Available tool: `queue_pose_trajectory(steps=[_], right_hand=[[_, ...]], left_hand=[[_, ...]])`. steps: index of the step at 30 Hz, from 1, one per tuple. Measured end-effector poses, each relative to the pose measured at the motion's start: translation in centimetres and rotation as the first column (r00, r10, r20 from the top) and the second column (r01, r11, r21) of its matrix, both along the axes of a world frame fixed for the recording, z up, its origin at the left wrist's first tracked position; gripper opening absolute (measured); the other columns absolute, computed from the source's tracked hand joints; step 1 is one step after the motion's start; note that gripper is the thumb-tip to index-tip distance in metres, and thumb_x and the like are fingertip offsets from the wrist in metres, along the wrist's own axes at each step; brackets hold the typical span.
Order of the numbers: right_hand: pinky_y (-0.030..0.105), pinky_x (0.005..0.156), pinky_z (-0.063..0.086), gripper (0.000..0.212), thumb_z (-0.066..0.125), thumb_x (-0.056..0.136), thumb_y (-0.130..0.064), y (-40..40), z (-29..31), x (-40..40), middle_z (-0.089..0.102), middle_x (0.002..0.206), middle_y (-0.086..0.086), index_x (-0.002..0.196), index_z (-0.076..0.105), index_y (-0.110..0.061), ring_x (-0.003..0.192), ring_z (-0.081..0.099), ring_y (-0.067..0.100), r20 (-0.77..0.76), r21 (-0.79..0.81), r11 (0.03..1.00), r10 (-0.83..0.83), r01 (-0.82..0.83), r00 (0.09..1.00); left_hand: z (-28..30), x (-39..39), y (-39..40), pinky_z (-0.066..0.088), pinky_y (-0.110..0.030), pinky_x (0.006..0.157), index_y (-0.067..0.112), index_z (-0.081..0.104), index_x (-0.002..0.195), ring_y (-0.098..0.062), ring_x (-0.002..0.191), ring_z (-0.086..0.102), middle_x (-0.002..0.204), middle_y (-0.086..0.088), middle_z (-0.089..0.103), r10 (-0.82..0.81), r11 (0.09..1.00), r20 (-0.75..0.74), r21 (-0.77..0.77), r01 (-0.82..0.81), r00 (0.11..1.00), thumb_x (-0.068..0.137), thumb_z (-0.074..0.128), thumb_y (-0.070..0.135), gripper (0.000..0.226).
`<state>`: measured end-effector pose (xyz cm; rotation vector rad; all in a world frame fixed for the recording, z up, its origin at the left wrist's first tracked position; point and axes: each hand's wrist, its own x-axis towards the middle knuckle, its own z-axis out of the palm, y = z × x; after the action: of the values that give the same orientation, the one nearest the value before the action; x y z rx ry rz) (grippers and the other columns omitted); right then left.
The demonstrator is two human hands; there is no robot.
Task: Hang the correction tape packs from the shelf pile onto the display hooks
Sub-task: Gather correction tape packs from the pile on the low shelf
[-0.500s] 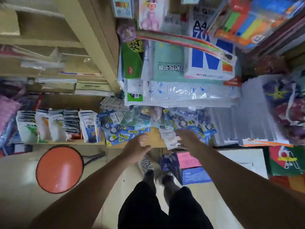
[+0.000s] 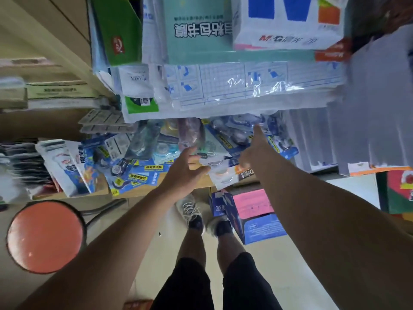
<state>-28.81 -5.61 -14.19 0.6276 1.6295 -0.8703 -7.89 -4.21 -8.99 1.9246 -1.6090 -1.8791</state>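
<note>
At the far left a round orange stool point(image 2: 44, 237) stands on the floor below the wooden shelf point(image 2: 156, 189), where a row of white pouches point(image 2: 62, 166) stands on edge. Just right of them the pile of correction tape packs point(image 2: 134, 173) spreads over the shelf board, blue-and-yellow cards mixed with clear blisters, running back under a stack of plastic-wrapped sheets point(image 2: 245, 86). The left hand point(image 2: 185, 173) lies at the pile's front edge, fingers loosely spread and holding nothing. Right of it a pale blister pack point(image 2: 223, 173) overhangs the shelf lip. The right hand point(image 2: 254, 151) reaches deeper, forefinger stretched out to a blue pack point(image 2: 241, 121) at the back; the other fingers look curled, though blur hides whether they grip anything. Below, an open blue carton point(image 2: 257, 229) on the floor holds something pink.
</note>
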Motion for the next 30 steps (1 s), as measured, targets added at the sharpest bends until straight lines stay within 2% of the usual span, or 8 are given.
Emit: queue_pose_trajectory(steps=[3, 7, 9, 13, 18, 22, 27, 30], right_hand=[[0.045, 0.093, 0.048, 0.058, 0.063, 0.091, -0.06, 0.0, -1.2, -0.7, 0.066, 0.116, 0.014, 0.116, 0.061, -0.007, 0.111, 0.063, 0.025, 0.071, 0.016, 1.0, 0.017, -0.018, 0.997], [0.042, 0.064, 0.063, 0.052, 0.071, 0.09, -0.05, 0.9, -2.1, -1.1, 0.076, 0.103, 0.017, 0.117, 0.069, -0.005, 0.086, 0.075, 0.033, 0.071, -0.03, 0.999, 0.027, -0.025, 0.997], [0.05, 0.091, 0.059, 0.056, 0.073, 0.089, -0.044, 1.9, -1.8, -0.6, 0.074, 0.118, 0.017, 0.131, 0.065, -0.008, 0.107, 0.071, 0.035, 0.077, -0.024, 1.0, 0.022, -0.02, 0.997], [0.057, 0.097, 0.054, 0.057, 0.079, 0.084, -0.035, 4.7, -0.8, -0.4, 0.073, 0.119, 0.02, 0.132, 0.064, -0.008, 0.112, 0.069, 0.039, 0.136, -0.067, 0.995, -0.063, 0.073, 0.989], [0.061, 0.089, 0.056, 0.071, 0.095, 0.057, -0.033, 8.0, -1.2, -1.3, 0.076, 0.111, 0.017, 0.119, 0.07, -0.01, 0.099, 0.074, 0.039, 0.116, -0.046, 0.997, -0.061, 0.067, 0.991], [0.054, 0.087, 0.059, 0.09, 0.099, 0.034, -0.032, 8.6, -2.7, -2.5, 0.076, 0.114, 0.013, 0.117, 0.073, -0.011, 0.097, 0.074, 0.032, 0.072, 0.005, 0.999, -0.04, 0.039, 0.997], [0.051, 0.082, 0.06, 0.044, 0.089, 0.056, -0.027, 7.3, -2.1, -3.9, 0.072, 0.09, 0.009, 0.093, 0.072, -0.012, 0.075, 0.07, 0.032, 0.023, 0.026, 0.998, -0.057, 0.056, 0.998], [0.032, 0.065, 0.047, 0.013, 0.078, 0.075, -0.025, 7.2, 0.3, -4.9, 0.067, 0.077, -0.001, 0.081, 0.07, -0.017, 0.07, 0.064, 0.021, -0.057, -0.048, 0.998, -0.036, 0.033, 0.998]], left_hand=[[0.1, -0.6, 0.1, 0.04, 0.0, 0.065, 0.015, 0.04, 0.154, -0.011, 0.114, 0.058, 0.146, -0.002, 0.059, 0.028, 1.0, -0.011, 0.009, -0.028, 1.0, 0.097, 0.07, 0.02, 0.064], [0.6, -1.1, 0.4, 0.042, -0.005, 0.066, 0.017, 0.045, 0.151, -0.011, 0.112, 0.061, 0.141, 0.0, 0.063, 0.069, 0.997, -0.027, 0.027, -0.068, 0.997, 0.097, 0.07, 0.02, 0.06], [0.8, -1.3, 0.6, 0.043, -0.012, 0.069, 0.02, 0.049, 0.147, -0.01, 0.107, 0.065, 0.135, 0.005, 0.064, 0.105, 0.993, -0.025, 0.047, -0.104, 0.994, 0.096, 0.071, 0.022, 0.056], [0.5, -1.8, 0.7, 0.054, -0.041, 0.103, 0.02, 0.052, 0.144, -0.016, 0.114, 0.067, 0.136, 0.002, 0.067, 0.253, 0.956, -0.021, 0.156, -0.247, 0.967, 0.095, 0.072, 0.024, 0.052], [0.6, -4.2, 1.5, 0.052, -0.045, 0.106, 0.011, 0.047, 0.147, -0.028, 0.12, 0.064, 0.135, -0.013, 0.064, 0.495, 0.778, -0.041, 0.466, -0.422, 0.868, 0.098, 0.069, 0.026, 0.056], [-0.3, -7.5, 2.7, 0.054, -0.046, 0.099, 0.02, 0.04, 0.147, -0.029, 0.103, 0.069, 0.116, -0.011, 0.069, 0.692, 0.628, -0.034, 0.52, -0.579, 0.721, 0.094, 0.073, 0.007, 0.064], [-1.9, -9.8, 3.3, 0.063, -0.039, 0.068, 0.01, 0.05, 0.14, -0.025, 0.087, 0.072, 0.122, -0.017, 0.071, 0.686, 0.648, -0.013, 0.464, -0.604, 0.727, 0.094, 0.067, -0.007, 0.051], [-1.6, -9.2, 2.8, 0.061, -0.046, 0.082, 0.016, 0.056, 0.127, -0.031, 0.098, 0.073, 0.117, -0.016, 0.072, 0.638, 0.703, 0.009, 0.403, -0.586, 0.77, 0.094, 0.065, -0.01, 0.043]])
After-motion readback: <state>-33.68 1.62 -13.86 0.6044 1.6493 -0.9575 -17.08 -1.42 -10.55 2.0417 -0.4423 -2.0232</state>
